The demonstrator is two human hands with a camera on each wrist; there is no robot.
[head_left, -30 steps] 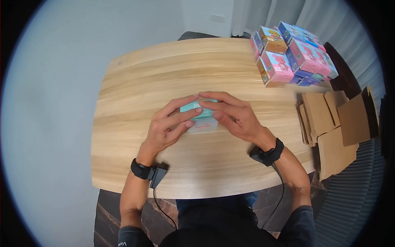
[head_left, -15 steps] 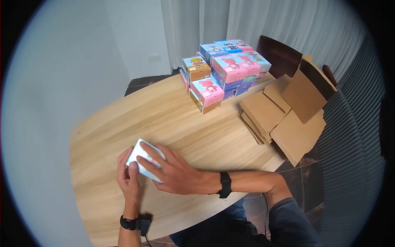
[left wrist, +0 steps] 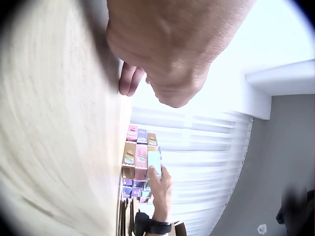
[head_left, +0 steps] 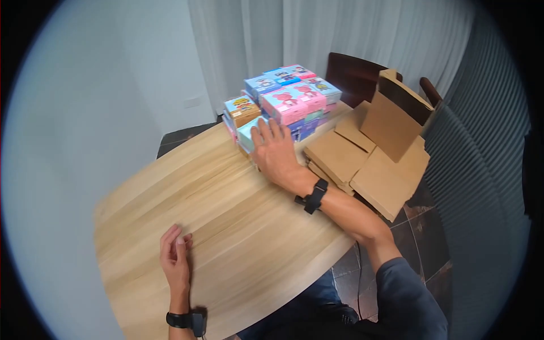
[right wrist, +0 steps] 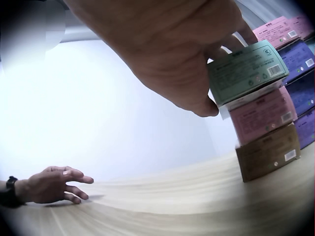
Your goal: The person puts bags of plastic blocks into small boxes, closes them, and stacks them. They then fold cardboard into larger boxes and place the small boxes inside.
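A mint-green printed box (right wrist: 247, 73) is in my right hand (head_left: 276, 156), with the thumb on one side and the fingers over the other. It sits right over a pink box (right wrist: 263, 117), which rests on a brown box (right wrist: 268, 153) at the near corner of a stack of colourful boxes (head_left: 292, 105). In the left wrist view the same mint box (left wrist: 154, 160) shows upright against the stack. My left hand (head_left: 175, 260) lies at the left part of the table, holding nothing, its fingers loosely bent.
Flattened brown cardboard (head_left: 340, 153) lies at the table's right side, beside an upright open carton (head_left: 391, 122). A dark chair (head_left: 357, 76) stands behind the stack. The wooden table (head_left: 221, 198) spreads between my two hands.
Both hands were on the mint box near the table's front. My left hand has let go; my right hand has carried the box forward and right to the stack. The head view has turned right.
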